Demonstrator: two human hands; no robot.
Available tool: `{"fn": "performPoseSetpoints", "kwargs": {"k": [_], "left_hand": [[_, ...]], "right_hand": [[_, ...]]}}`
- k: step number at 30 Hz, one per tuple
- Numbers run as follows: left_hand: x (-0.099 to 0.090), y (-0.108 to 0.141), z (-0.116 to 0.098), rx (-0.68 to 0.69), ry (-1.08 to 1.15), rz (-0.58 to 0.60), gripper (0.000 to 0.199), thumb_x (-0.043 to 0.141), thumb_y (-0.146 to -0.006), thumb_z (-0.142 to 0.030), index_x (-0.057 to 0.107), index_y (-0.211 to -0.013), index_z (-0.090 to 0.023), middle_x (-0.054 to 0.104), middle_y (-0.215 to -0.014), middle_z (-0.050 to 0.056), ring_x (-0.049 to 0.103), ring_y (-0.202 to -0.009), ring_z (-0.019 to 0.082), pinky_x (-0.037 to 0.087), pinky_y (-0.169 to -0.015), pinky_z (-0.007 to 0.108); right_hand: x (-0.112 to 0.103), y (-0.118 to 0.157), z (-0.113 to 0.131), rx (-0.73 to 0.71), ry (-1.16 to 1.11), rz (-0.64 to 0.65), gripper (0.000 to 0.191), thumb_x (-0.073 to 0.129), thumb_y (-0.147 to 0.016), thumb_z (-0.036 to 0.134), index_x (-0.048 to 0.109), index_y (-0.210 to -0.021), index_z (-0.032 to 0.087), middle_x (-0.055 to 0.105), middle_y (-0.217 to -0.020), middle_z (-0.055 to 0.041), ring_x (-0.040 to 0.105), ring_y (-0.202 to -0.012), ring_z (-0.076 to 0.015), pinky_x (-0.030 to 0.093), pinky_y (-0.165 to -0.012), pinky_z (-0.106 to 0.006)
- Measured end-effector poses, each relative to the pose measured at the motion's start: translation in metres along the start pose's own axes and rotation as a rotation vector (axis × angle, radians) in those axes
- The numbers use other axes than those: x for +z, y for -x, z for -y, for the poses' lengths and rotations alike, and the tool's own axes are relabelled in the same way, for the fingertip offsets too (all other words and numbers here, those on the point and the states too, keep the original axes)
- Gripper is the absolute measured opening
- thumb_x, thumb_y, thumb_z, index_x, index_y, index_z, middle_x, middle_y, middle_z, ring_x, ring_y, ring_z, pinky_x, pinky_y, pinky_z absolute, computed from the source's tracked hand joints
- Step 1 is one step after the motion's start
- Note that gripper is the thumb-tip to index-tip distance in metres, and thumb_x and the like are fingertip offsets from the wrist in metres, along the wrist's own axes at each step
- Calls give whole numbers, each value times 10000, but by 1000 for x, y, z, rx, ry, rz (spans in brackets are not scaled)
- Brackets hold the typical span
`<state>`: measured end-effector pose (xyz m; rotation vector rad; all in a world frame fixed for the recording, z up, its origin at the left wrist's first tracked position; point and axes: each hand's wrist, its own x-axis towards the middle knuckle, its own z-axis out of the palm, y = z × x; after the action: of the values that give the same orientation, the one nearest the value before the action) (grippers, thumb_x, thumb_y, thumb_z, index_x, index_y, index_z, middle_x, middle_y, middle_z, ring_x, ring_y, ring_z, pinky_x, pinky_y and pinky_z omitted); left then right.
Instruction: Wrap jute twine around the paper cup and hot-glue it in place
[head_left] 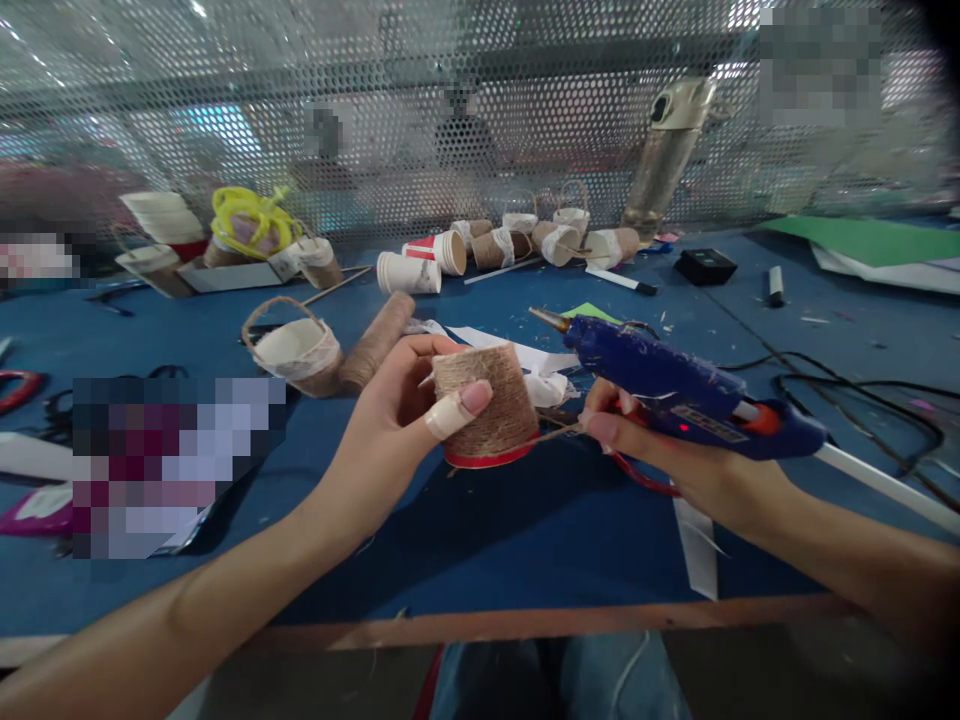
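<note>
My left hand (409,410), with a pale bandage round its thumb, is closed around a paper cup (487,400) wrapped in brown twine. The cup's narrower end is up and its red rim shows at the bottom. A strand of twine (559,432) runs tautly from the cup to my right hand (615,425), which pinches it between thumb and finger. Directly over that hand is a blue glue gun (660,375), nozzle pointing left, a white glue stick protruding behind; whether the hand supports it I cannot tell. Below the hand curves a red loop (645,480), partly hidden.
A twine-covered cup with a handle (296,350) and a twine roll (381,340) lie to the left. Farther back are paper cups (409,272), several small baskets and a bottle (667,150) by the mesh screen. Black cable (855,375) and paper scraps lie right.
</note>
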<state>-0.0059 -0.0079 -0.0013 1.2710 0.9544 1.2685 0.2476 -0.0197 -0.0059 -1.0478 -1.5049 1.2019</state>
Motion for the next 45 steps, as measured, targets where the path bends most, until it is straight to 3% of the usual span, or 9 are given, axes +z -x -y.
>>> {"fn": "performPoseSetpoints", "kwargs": {"k": [6,12,16,25,31,39,45], "left_hand": [[-2,1,-3,-6,-36,-10,292,910,-808,-376,698,-987,-285,663,-945,-43,607,-831,96,516,-677,155],[-1,1,-5,-11,-52,-6,288,900,-815,-390,691,-981,-282,652,-941,-40,598,-815,108,516,-677,184],[-1,1,-4,8,-46,9,272,896,-817,-386,700,-974,-282,655,-967,-31,602,-839,125,528,-703,209],[-5,0,3,46,6,82,248,871,-836,-335,714,-1021,-289,653,-978,-2,596,-851,159,533,-735,254],[-5,2,3,47,0,99,262,867,-834,-333,718,-1047,-296,664,-1039,12,602,-925,173,533,-808,265],[-5,3,4,49,37,159,243,857,-850,-320,735,-1060,-323,657,-1002,-3,599,-916,157,532,-795,246],[-11,3,8,99,44,250,312,836,-848,-278,727,-1139,-315,654,-1163,7,589,-1022,181,529,-878,278]], "right_hand": [[-1,-3,3,-2,118,-27,258,849,-866,473,706,-778,276,632,-784,38,528,-660,-129,522,-757,-316],[-1,-5,1,35,150,6,286,807,-899,493,690,-764,269,572,-708,47,503,-635,-122,438,-616,-289],[1,-5,0,73,91,-52,274,855,-845,460,684,-767,260,628,-754,38,554,-660,-128,481,-614,-275],[2,-4,1,30,54,-68,268,907,-791,398,673,-783,268,660,-765,43,626,-694,-141,599,-788,-303],[3,-4,2,35,43,-63,263,911,-786,391,682,-791,262,685,-775,40,652,-699,-145,609,-782,-306],[3,-4,2,2,41,-101,274,905,-798,397,671,-772,257,694,-790,29,671,-721,-161,620,-782,-321],[4,-3,4,-37,39,-85,235,900,-806,336,682,-755,264,686,-781,31,664,-726,-156,611,-743,-306]]}}
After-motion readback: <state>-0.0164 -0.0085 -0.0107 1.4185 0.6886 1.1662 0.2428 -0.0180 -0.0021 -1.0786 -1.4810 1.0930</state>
